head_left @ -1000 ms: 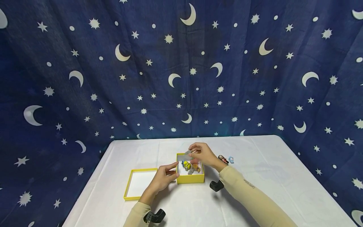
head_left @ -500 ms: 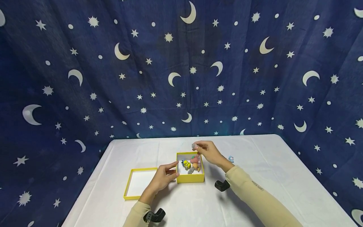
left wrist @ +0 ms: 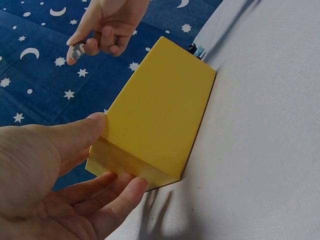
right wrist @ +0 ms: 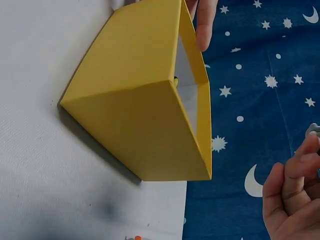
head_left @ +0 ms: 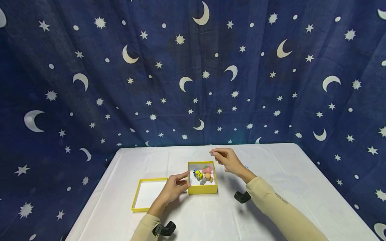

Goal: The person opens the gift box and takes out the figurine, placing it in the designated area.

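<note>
A yellow open box [head_left: 202, 189] stands on the white table. Inside lie several small toy figures: a yellow-and-black figure [head_left: 198, 174], a pink one with green on top [head_left: 207, 170], an orange one [head_left: 208, 176] and a grey one [head_left: 203, 181]. My left hand [head_left: 173, 189] holds the box at its left side, thumb near the front corner and fingers against the wall in the left wrist view. Raised beyond the box's back right corner, my right hand [head_left: 230, 161] pinches a small grey toy figure [left wrist: 76, 51] between thumb and fingertips; much of the figure is covered.
A yellow-rimmed box lid [head_left: 149, 195] lies inside-up to the left, partly behind my left hand. Past the box in the left wrist view stand a dark figure [left wrist: 192, 48] and a light-blue figure [left wrist: 199, 51]. A starry blue curtain [head_left: 193, 100] hangs behind the table.
My right hand has lifted the grey figure up out of the box's back and carried it to the right, uncovering the pink figure. The left hand has stayed at the box.
</note>
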Available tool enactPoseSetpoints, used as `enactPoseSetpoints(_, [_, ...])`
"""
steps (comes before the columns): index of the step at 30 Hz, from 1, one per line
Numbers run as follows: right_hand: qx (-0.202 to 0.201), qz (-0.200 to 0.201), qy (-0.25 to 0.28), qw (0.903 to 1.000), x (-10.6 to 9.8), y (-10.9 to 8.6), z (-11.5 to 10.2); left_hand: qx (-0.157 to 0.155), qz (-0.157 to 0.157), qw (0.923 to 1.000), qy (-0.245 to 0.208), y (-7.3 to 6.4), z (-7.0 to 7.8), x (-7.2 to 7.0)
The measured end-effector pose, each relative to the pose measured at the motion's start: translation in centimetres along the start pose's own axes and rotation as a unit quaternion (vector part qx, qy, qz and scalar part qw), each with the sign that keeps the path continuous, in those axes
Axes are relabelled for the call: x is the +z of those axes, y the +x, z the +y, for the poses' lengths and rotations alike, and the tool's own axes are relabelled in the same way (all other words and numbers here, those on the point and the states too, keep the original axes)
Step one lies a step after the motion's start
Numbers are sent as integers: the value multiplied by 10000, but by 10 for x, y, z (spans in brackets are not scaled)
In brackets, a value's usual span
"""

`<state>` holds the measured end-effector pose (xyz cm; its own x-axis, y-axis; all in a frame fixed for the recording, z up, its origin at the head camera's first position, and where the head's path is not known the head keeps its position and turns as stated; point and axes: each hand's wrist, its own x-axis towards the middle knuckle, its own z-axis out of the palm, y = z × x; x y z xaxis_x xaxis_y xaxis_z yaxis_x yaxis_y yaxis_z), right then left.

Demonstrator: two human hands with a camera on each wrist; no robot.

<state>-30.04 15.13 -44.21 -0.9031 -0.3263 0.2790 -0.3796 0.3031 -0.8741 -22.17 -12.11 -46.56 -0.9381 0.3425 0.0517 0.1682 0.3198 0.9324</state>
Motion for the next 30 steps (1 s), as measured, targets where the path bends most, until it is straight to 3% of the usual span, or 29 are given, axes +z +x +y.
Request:
enactPoseSetpoints(7, [145,11,-65,9999,-7,-5,0,3,65,10000,-64,0,-1,0])
enactPoseSetpoints(11, [320,102,-147,9993,-10,-6,2,-35,167,9999,-25,6,-16,4])
enactPoseSetpoints(17, [170,49,-130,9998,-20,-7,3,-39,188,9998,-37,13,-35,6])
enactPoseSetpoints(20, [218,-45,158,9996,-26,-8,0,-12,135,9998,-122,13,-35,5])
enactPoseSetpoints(24, [456,48,567,9973,-32,-11,0,38,31,10000,-34,5,-15,2])
enactPoseSetpoints(27, [527,249,679,9960,-34,-15,4,55,9,10000,-11,4,-9,1])
enactPoseSetpoints(30, [429,431,574,9965,-34,-18,7,46,42,10000,-5,10,-25,3])
